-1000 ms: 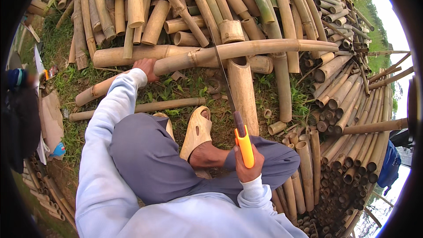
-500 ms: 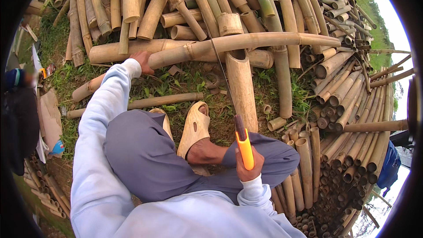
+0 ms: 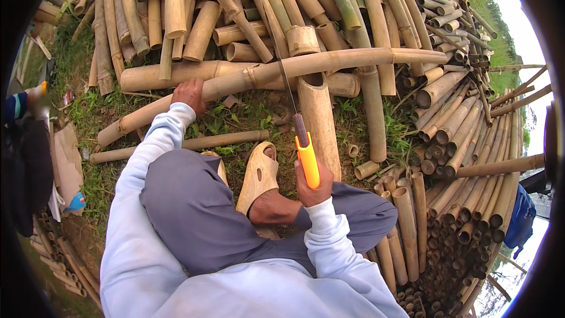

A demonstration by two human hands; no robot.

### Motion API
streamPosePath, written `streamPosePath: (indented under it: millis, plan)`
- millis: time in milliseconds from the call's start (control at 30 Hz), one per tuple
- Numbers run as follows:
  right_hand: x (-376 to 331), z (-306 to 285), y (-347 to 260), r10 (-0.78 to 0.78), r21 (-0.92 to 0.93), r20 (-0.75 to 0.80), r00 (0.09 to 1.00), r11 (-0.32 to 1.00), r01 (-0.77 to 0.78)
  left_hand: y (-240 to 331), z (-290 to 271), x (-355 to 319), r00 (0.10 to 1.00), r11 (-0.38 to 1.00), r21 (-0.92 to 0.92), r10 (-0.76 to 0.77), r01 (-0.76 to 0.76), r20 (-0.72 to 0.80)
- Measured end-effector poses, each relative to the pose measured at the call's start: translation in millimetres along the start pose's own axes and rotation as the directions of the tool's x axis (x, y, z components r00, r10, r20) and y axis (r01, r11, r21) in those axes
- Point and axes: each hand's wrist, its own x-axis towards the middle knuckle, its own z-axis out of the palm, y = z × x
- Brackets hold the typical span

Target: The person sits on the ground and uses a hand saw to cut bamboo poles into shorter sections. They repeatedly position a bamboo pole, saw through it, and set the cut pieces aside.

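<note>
A long bamboo pole [image 3: 229, 79] lies slantwise in front of me, across a thicker bamboo log [image 3: 170, 75] and the top of a short bamboo stump with a cut-open end [image 3: 318, 123]. My left hand [image 3: 189, 95] is closed over the pole on its left part. In my right hand [image 3: 313, 185] is a hand saw, held by its orange and dark handle [image 3: 308, 162]. The thin saw blade [image 3: 287, 82] stands against the pole just left of the stump and reaches past it to the far side. How deep the blade sits is hard to see.
Stacked bamboo lengths [image 3: 376, 23] fill the far side and the right. A thin pole [image 3: 206, 141] lies on the grass before my sandals [image 3: 259, 176]. Short upright pieces [image 3: 406, 212] stand by my right knee. Part of another person [image 3: 26, 159] shows at the left edge.
My right hand has moved forward and slightly left with the saw, so more of the blade is beyond the pole. My left hand sits a little nearer to me on the pole.
</note>
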Motion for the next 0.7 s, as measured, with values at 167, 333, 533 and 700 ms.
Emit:
streamPosePath:
  millis: [167, 333, 533, 700]
  plan:
    - [-44, -29, -19, 0.012, -0.063, 0.016, 1.0, 0.998, -0.011, 0, -25, 20, 0.963, 0.996, -0.03, -0.069, 0.08, 0.261]
    - [-78, -50, -22, 0.012, -0.096, 0.007, 1.0, 0.995, -0.011, -2, -32, 27, 0.925, 0.994, -0.075, -0.048, 0.082, 0.376]
    - [0, -5, -4, 0.035, 0.012, -0.006, 0.999, 0.999, -0.035, -1, -35, 36, 0.925, 0.994, -0.087, -0.022, 0.059, 0.379]
    - [-46, -22, -18, 0.022, -0.064, -0.024, 0.999, 0.998, -0.023, -10, -47, 33, 0.916, 0.986, -0.158, 0.013, 0.055, 0.401]
